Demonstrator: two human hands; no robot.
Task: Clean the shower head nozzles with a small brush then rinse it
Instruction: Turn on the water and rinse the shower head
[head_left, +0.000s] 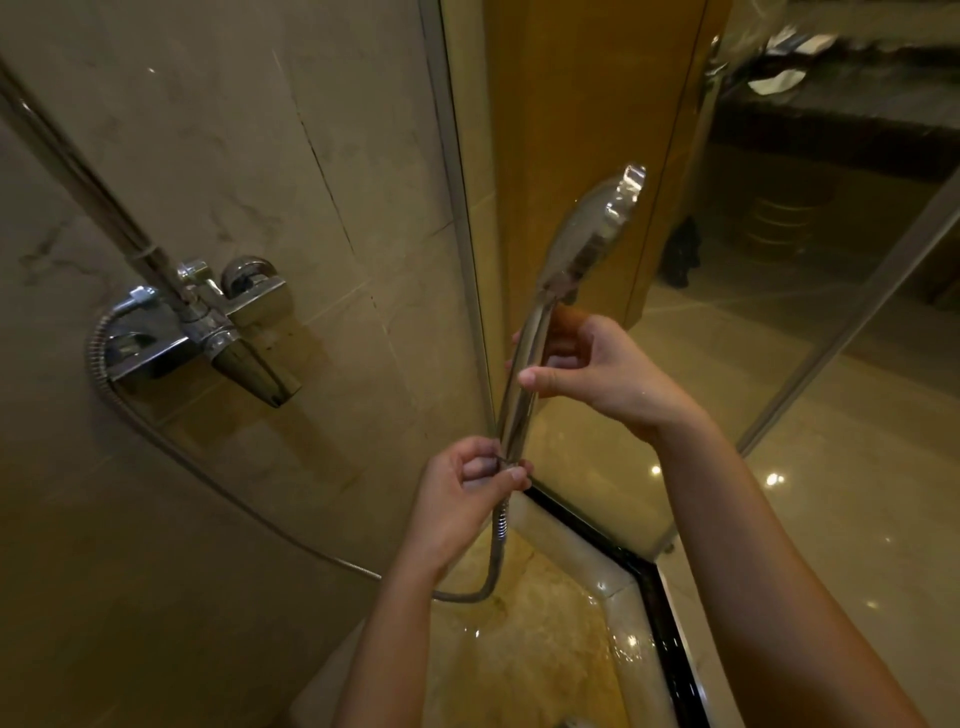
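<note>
Gripping shower head (592, 234) handle: right hand (597, 369) fingers curled mid-handle, left hand (467, 488) pinching hose (496, 545) joint.

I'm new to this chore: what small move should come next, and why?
Probably free the left hand to fetch a brush. Both hands are on the shower head: the right hand grips the handle, the left pinches its base above the hose, and no brush is in view.

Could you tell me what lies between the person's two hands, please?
In the head view, only a bare stretch of the shower handle separates the left hand from the right hand.
</note>
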